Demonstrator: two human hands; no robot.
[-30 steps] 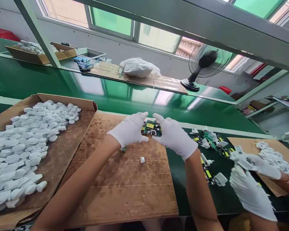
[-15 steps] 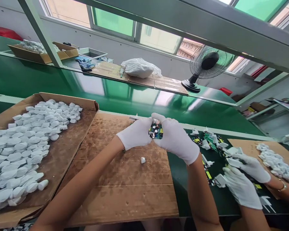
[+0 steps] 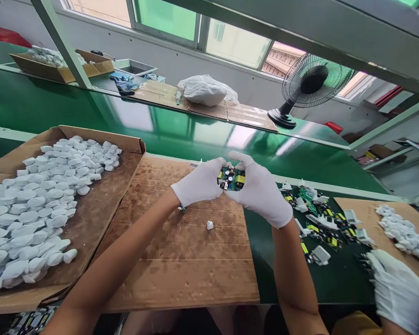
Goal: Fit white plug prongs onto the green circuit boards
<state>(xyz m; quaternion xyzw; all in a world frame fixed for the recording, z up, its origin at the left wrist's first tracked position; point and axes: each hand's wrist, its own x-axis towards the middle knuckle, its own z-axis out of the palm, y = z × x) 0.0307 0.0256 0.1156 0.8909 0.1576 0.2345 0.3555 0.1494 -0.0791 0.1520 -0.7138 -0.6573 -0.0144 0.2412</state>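
A small green circuit board [image 3: 231,179] with yellow and black parts is held up between my two gloved hands, above the brown cardboard sheet. My left hand [image 3: 200,184] grips its left edge, fingers bent round it. On the opposite edge, my right hand [image 3: 260,190] is closed, its thumb below and its fingers over the top. A small white piece [image 3: 210,225] lies on the cardboard sheet [image 3: 181,265] below the hands. Partly hidden by my left wrist is another small circuit piece [image 3: 182,209].
At left, a cardboard tray [image 3: 101,204] holds many white rounded pieces. Circuit boards with white parts [image 3: 321,223] lie in a heap at right. A co-worker's gloved hand [image 3: 401,288] is beside them. A fan [image 3: 310,83] stands at the back.
The board between my hands shows wider now, with my fingers set farther apart on it. The co-worker's hands have moved away from the heap, toward the lower right.
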